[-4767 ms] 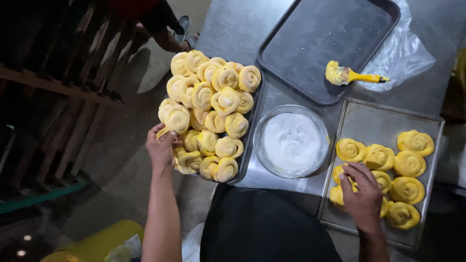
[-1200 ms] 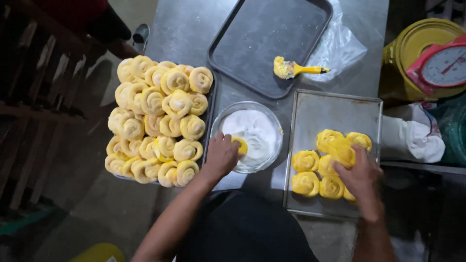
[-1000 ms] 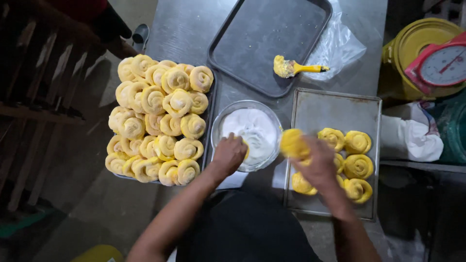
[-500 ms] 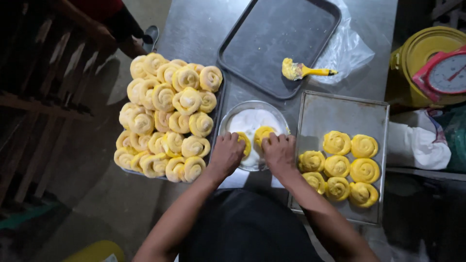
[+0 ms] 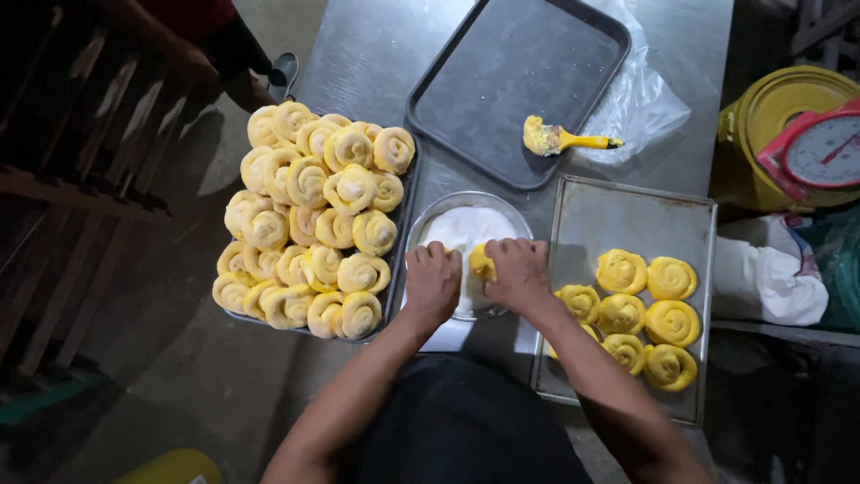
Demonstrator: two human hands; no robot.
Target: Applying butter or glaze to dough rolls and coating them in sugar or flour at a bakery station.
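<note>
On the metal table, the left hand [image 5: 432, 280] and right hand [image 5: 517, 272] pinch one yellow bun [image 5: 482, 262] (over the sugar bowl [image 5: 448, 212]).

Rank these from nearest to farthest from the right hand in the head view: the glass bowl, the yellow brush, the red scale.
From the right hand:
1. Glass bowl, directly under it.
2. Yellow brush, above on the dark tray.
3. Red scale, far right, off the table.

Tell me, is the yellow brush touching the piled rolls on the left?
Apart. The head view shows the yellow brush lying on the dark tray, bare metal between it and the piled rolls.
</note>
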